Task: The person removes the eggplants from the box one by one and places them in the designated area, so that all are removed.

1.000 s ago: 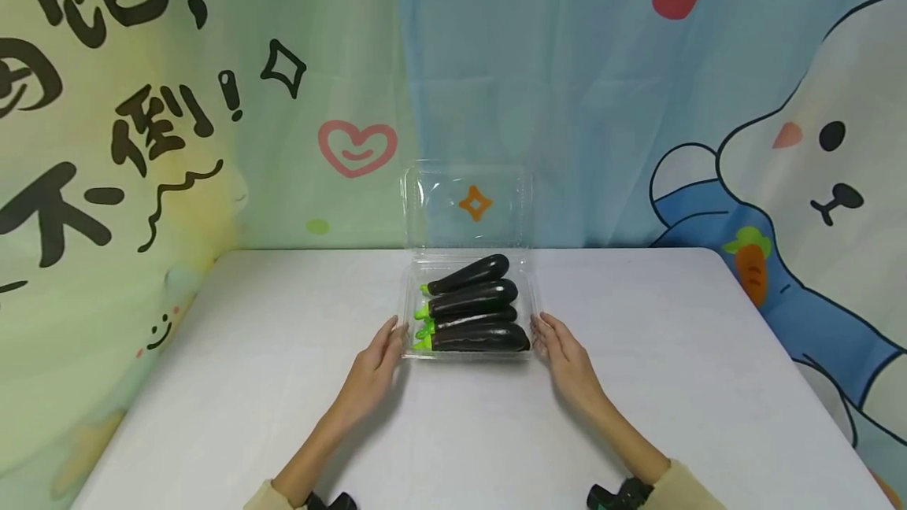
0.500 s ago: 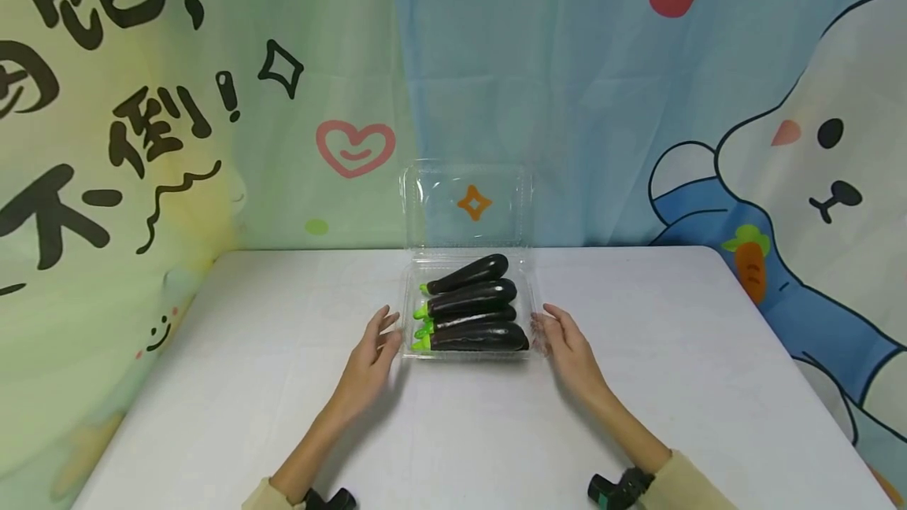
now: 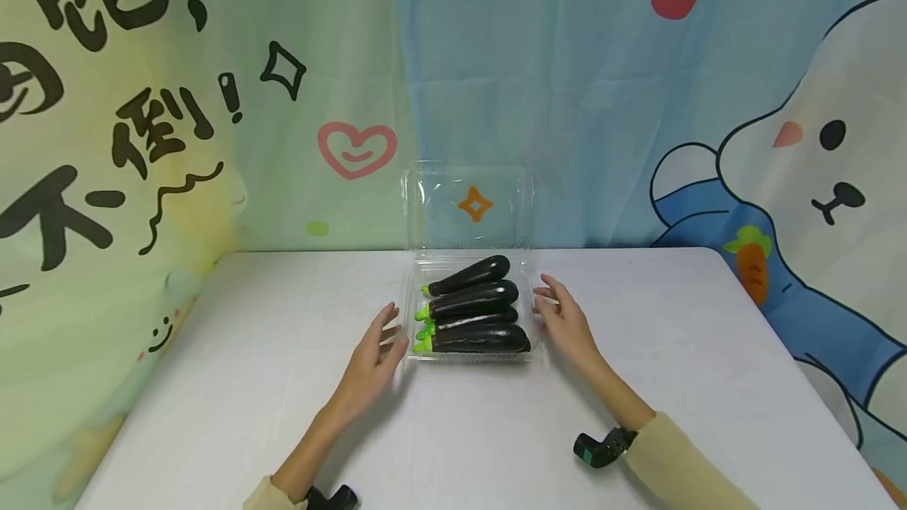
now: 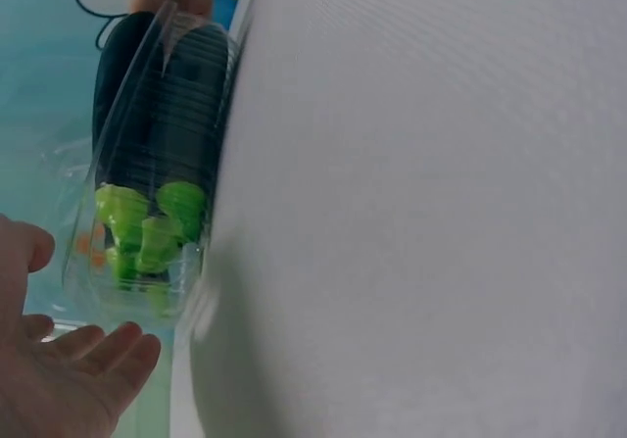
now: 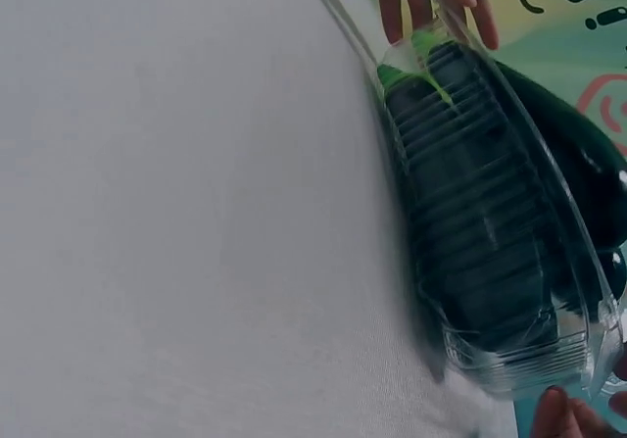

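Several dark purple eggplants (image 3: 473, 299) with bright green stems lie side by side in a clear plastic clamshell box (image 3: 469, 359). Its transparent lid (image 3: 442, 215) stands raised at the back. My left hand (image 3: 370, 356) is at the box's left side, fingers spread and extended; the left wrist view shows its fingertips (image 4: 145, 348) just off the stem end. At the right side, my right hand (image 3: 570, 330) has its loosely bent fingers by the rim. Only a few fingertips (image 5: 551, 413) of it show in the right wrist view, near the box's corner.
A white-covered table (image 3: 283, 321) carries the box near its back edge. Behind hangs a printed curtain (image 3: 588, 101) with a cartoon bear and lettering. A black wrist camera (image 3: 604, 449) sits on the right forearm, another (image 3: 333, 498) on the left.
The left hand has let go of the box's left side and spread its fingers. My right hand has slid back along the right side toward the far end. The box stays put.
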`<state>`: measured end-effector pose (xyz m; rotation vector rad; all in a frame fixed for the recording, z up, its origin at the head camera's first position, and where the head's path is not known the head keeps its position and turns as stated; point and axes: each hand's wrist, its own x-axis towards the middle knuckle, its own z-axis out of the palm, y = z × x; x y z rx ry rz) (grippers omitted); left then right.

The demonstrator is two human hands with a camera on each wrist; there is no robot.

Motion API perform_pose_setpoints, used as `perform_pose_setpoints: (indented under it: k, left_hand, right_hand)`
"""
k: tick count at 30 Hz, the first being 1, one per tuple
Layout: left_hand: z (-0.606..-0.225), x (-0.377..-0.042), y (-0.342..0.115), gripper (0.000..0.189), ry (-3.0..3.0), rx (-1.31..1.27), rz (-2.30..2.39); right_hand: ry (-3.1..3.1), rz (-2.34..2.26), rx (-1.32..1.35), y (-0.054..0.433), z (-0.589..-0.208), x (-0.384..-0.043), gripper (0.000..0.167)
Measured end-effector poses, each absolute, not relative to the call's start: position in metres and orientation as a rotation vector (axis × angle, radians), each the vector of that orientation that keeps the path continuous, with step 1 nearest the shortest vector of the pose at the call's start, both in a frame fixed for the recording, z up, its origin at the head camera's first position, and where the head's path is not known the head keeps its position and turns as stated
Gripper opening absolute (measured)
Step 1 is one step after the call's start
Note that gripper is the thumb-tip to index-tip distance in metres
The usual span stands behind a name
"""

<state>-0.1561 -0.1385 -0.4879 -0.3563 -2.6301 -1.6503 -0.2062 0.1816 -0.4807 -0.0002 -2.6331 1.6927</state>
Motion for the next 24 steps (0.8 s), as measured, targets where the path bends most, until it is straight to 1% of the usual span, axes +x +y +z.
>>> perform_pose_setpoints:
  k: [7, 17, 24]
  left_hand:
    - [-0.489, -0.157, -0.137, 0.061, -2.633, -0.365, -1.633]
    - [-0.486, -0.155, -0.135, 0.063, -2.647, -0.364, -1.626]
    - [-0.484, -0.156, -0.134, 0.061, -2.666, -0.352, -1.611]
  right_hand:
    - [-2.625, 1.587, 0.046, 0.183, -0.486, -0.213, 0.052]
    - [-2.638, 1.371, 0.265, 0.182, -0.492, -0.217, 0.045]
    - [-2.643, 1.397, 0.295, 0.182, -0.493, -0.216, 0.045]
